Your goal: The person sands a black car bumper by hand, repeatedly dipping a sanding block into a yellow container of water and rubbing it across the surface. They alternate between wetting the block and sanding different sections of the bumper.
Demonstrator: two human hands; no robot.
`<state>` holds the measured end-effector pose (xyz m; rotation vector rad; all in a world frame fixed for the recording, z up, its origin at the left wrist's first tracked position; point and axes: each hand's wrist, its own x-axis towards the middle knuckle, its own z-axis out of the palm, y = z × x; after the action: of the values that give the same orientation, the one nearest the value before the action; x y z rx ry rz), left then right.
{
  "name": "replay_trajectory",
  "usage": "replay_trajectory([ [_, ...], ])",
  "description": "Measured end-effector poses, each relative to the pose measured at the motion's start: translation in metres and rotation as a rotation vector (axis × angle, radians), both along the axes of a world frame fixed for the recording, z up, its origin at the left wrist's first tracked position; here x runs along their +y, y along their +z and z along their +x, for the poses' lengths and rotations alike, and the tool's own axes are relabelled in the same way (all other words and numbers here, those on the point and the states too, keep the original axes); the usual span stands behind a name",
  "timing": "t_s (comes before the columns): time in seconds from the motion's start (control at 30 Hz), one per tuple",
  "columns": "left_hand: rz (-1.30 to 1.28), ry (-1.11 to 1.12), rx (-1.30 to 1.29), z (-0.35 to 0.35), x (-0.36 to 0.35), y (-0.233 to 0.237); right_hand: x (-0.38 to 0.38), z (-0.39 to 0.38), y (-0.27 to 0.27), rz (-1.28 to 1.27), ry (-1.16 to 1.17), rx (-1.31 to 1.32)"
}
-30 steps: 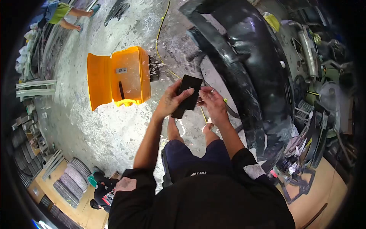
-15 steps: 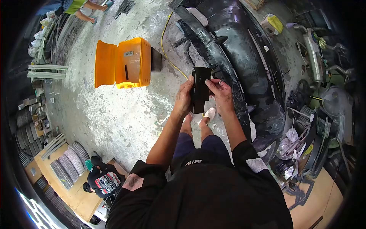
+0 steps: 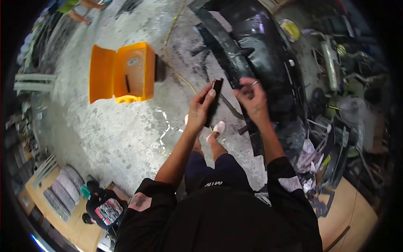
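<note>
A dark, flat, narrow piece (image 3: 215,103) is held by my left hand (image 3: 201,105), with the thumb pressed on its near face and its thin side turned toward me. My right hand (image 3: 252,100) is off the piece, over the edge of a large black car body part (image 3: 266,54). Its fingers are bent and partly spread, slightly blurred, with a ring on one, and nothing shows between them. Just left of that hand, a dark curved strip (image 3: 231,107) lies beside the body part.
An open orange case (image 3: 142,71) stands on the grey floor to the left, near a yellow hose (image 3: 168,59). Exhaust parts (image 3: 331,63) and a fan (image 3: 354,111) are at right. A person in black (image 3: 107,208) is at lower left beside stacked tires (image 3: 65,189). Another person's legs (image 3: 79,12) show at top left.
My right hand has let go of the dark piece and moved right. The left hand has tilted the piece so it looks narrower. The view has shifted, with the orange case further left.
</note>
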<state>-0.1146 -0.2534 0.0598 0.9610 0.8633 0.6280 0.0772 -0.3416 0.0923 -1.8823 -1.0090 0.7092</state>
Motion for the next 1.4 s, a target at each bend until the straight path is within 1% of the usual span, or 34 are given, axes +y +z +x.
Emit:
replay_trajectory([
  [0.03, 0.115, 0.018, 0.034, 0.009, 0.007, -0.006, 0.006, 0.019, 0.021, 0.04, -0.049, -0.347],
  [0.07, 0.235, 0.045, 0.072, 0.018, 0.016, -0.013, 0.004, 0.049, 0.022, 0.05, -0.097, -0.572],
  [0.1, 0.23, 0.04, 0.06, 0.03, 0.024, -0.02, 0.0, 0.074, 0.025, -0.003, -0.183, -0.627],
  [0.13, 0.47, 0.087, 0.142, 0.045, 0.035, -0.029, -0.005, 0.096, 0.022, -0.054, -0.241, -0.722],
  [0.17, 0.71, 0.137, 0.223, 0.06, 0.046, -0.036, -0.014, 0.118, 0.016, -0.102, -0.217, -0.793],
  [0.2, 0.708, 0.137, 0.215, 0.077, 0.058, -0.038, -0.023, 0.136, 0.008, -0.15, -0.192, -0.864],
  [0.23, 0.85, 0.204, 0.229, 0.094, 0.07, -0.039, -0.029, 0.15, -0.005, -0.152, -0.192, -0.87],
  [0.27, 0.99, 0.272, 0.247, 0.108, 0.081, -0.039, -0.036, 0.162, -0.021, -0.192, -0.172, -0.728],
  [0.3, 1.022, 0.271, 0.269, 0.121, 0.092, -0.04, -0.042, 0.169, -0.028, -0.231, -0.152, -0.584],
  [0.33, 1.055, 0.27, 0.293, 0.134, 0.1, -0.042, -0.041, 0.165, -0.021, -0.231, -0.152, -0.584],
  [0.4, 1.075, 0.272, 0.324, 0.15, 0.108, -0.047, -0.036, 0.162, -0.014, -0.485, -0.181, -0.555],
  [0.43, 1.124, 0.297, 0.375, 0.155, 0.107, -0.052, -0.04, 0.176, -0.027, -0.352, -0.096, -0.613],
  [0.47, 1.172, 0.318, 0.43, 0.158, 0.102, -0.057, -0.043, 0.183, -0.034, -0.349, -0.09, -0.603],
  [0.5, 1.152, 0.353, 0.373, 0.161, 0.09, -0.064, -0.042, 0.189, -0.039, -0.278, -0.014, -0.672],
  [0.53, 1.171, 0.355, 0.382, 0.159, 0.065, -0.062, -0.044, 0.191, -0.04, -0.241, 0.021, -0.7],
  [0.57, 1.101, 0.342, 0.325, 0.156, 0.027, -0.059, -0.045, 0.192, -0.04, -0.204, 0.057, -0.728],
  [0.63, 1.038, 0.251, 0.293, 0.151, -0.07, -0.074, -0.035, 0.181, -0.018, -0.359, -0.132, -0.511],
  [0.67, 1.072, 0.172, 0.34, 0.146, -0.112, -0.075, -0.038, 0.182, -0.019, -0.357, -0.135, -0.498],
  [0.73, 1.073, 0.082, 0.367, 0.143, -0.126, -0.063, -0.036, 0.192, -0.023, -0.333, -0.117, -0.476],
  [0.77, 1.083, 0.114, 0.369, 0.149, -0.114, -0.066, -0.037, 0.197, -0.025, -0.333, -0.112, -0.47],
  [0.83, 1.118, 0.23, 0.367, 0.171, -0.053, -0.055, -0.036, 0.203, -0.035, -0.237, -0.127, -0.506],
  [0.9, 1.158, 0.358, 0.371, 0.191, 0.005, -0.056, -0.033, 0.203, -0.03, -0.24, -0.117, -0.497],
  [0.93, 1.164, 0.411, 0.382, 0.196, 0.016, -0.056, -0.033, 0.204, -0.031, -0.251, -0.115, -0.499],
  [1.0, 1.175, 0.342, 0.376, 0.19, -0.021, -0.055, -0.031, 0.206, -0.032, -0.231, -0.112, -0.521],
  [1.03, 1.175, 0.277, 0.362, 0.184, -0.065, -0.05, -0.03, 0.206, -0.029, -0.241, -0.104, -0.505],
  [1.07, 1.071, 0.2, 0.3, 0.177, -0.111, -0.066, -0.033, 0.205, -0.028, -0.256, -0.101, -0.484],
  [1.1, 1.116, 0.088, 0.403, 0.166, -0.15, -0.063, -0.036, 0.205, -0.03, -0.256, -0.104, -0.478],
  [1.13, 1.092, 0.047, 0.414, 0.16, -0.176, -0.062, -0.035, 0.205, -0.031, -0.281, -0.102, -0.47],
  [1.2, 1.154, 0.048, 0.38, 0.162, -0.151, -0.059, -0.031, 0.207, -0.029, -0.3, -0.098, -0.464],
  [1.27, 1.189, 0.229, 0.414, 0.184, -0.079, -0.048, -0.032, 0.205, -0.029, -0.318, -0.109, -0.46],
  [1.3, 1.236, 0.352, 0.381, 0.2, -0.025, -0.048, -0.033, 0.205, -0.028, -0.325, -0.112, -0.459],
  [1.33, 1.276, 0.478, 0.35, 0.21, 0.006, -0.054, -0.032, 0.205, -0.024, -0.332, -0.1, -0.46],
  [1.37, 1.268, 0.475, 0.353, 0.208, -0.002, -0.06, -0.032, 0.204, -0.024, -0.338, -0.087, -0.46],
  [1.4, 1.208, 0.402, 0.355, 0.205, -0.014, -0.062, -0.031, 0.204, -0.026, -0.34, -0.08, -0.46],
])
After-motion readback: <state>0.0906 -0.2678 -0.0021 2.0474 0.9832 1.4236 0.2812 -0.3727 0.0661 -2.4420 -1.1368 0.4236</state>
